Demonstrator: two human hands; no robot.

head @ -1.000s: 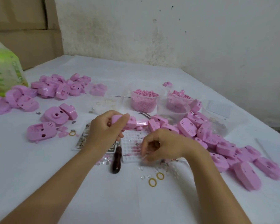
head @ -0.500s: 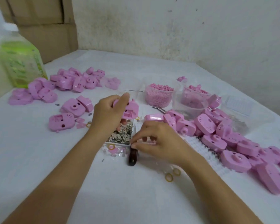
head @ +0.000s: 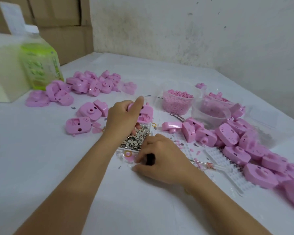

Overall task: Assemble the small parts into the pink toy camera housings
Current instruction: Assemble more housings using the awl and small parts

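Head view, room: a stained whitish wall [head: 176, 31] runs behind the counter, and brown cardboard boxes [head: 63, 22] stand in the far left corner.
Surface: the counter [head: 41, 158] is covered in white. A green-labelled bottle [head: 39, 65] stands at its far left.
Left hand: the left hand [head: 124, 117] is raised over the tray of silvery small parts [head: 134, 139], fingers and thumb wrapped round one pink housing [head: 143, 112].
Right hand: the right hand [head: 161, 160] is low on the counter, fingers curled over a dark tool handle [head: 150, 159]; I cannot tell whether it grips it.
Other housings: one heap [head: 236, 141] lies to the right and a second heap [head: 88, 83] at far left, near the bottle.
Containers: a clear tub of pink pellets [head: 176, 102] stands beyond the hands, with another tub [head: 210, 112] just beside it.
Small items: a yellow ring [head: 128, 153] lies near the right hand, and white grid trays [head: 217, 156] lie to its right.
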